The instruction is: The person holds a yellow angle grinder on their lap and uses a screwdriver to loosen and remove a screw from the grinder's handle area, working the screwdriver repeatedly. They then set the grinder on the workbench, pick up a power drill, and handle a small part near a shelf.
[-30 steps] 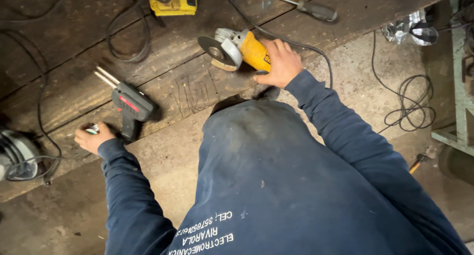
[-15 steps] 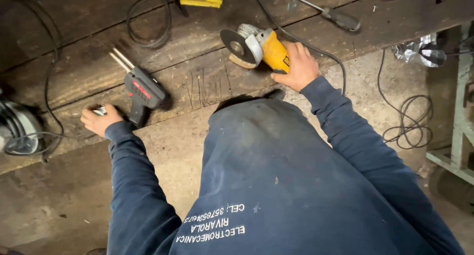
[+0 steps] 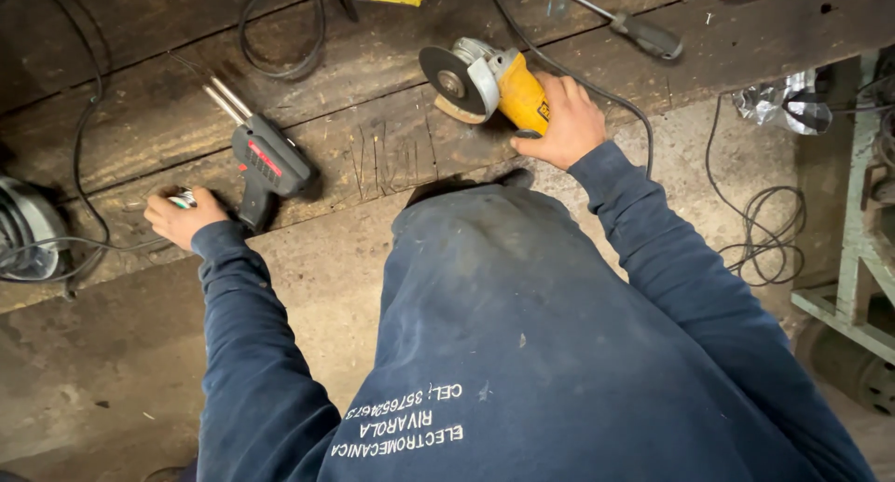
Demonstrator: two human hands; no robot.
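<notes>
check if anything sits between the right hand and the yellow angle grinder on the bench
Nothing visible does: the right hand already grips the angle grinder by its yellow body. The screwdriver lies apart, farther back on the wooden bench.

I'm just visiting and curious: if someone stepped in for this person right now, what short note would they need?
Right hand: gripping the yellow angle grinder, which lies on the wooden bench, disc facing left.
Left hand: closed on a small shiny object at the bench edge, beside the black-and-red soldering gun.
A screwdriver lies behind the grinder.
Done: both items in hand.
Left: nothing cut or ground yet, as far as visible.
</notes>
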